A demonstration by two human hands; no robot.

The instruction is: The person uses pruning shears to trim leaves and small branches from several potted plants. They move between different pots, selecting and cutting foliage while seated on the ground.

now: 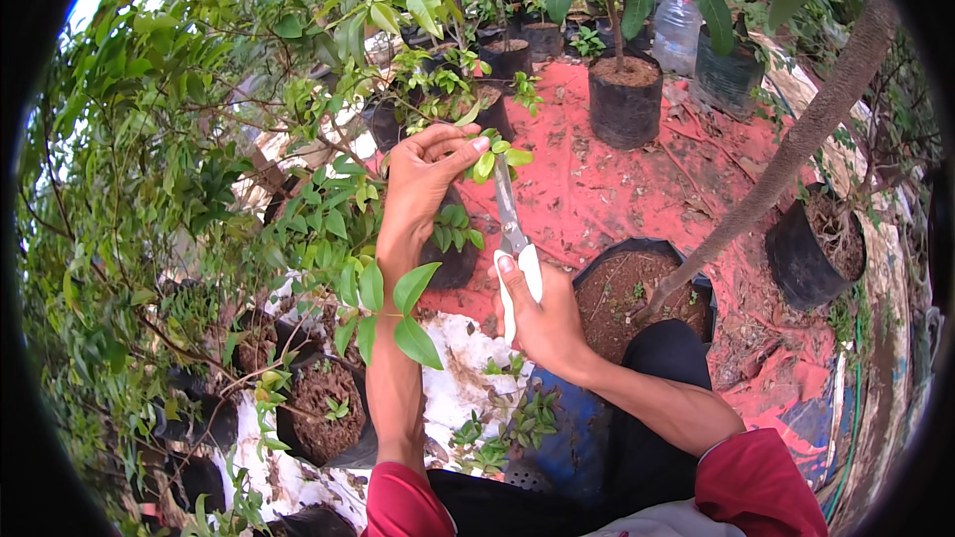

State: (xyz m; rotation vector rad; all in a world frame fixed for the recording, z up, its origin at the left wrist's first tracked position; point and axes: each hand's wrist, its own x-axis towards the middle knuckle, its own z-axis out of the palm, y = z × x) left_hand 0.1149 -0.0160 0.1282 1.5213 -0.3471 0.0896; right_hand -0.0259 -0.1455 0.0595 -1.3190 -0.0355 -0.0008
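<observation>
My left hand (pixel 429 171) pinches a leafy shoot (pixel 494 158) between thumb and fingers, its small bright green leaves spreading to the right of the thumb. In my right hand (pixel 548 313) is a pair of scissors (pixel 520 272) with white handles. Their metal blades (pixel 506 201) point away from me, and the tips reach the leaves beside my left thumb. The leaves hide the tips, so I cannot tell whether they touch the stem. A sprig with larger leaves (pixel 414 287) crosses in front of my left forearm.
Dense shrubs (pixel 171 186) fill the left side. A slanting trunk (pixel 776 164) rises from a large black pot (pixel 623 291) near my right knee. Black grow bags (pixel 625 108) and a water bottle (pixel 677 33) stand on the red sheet (pixel 567 164). Another pot (pixel 813 253) leans at right.
</observation>
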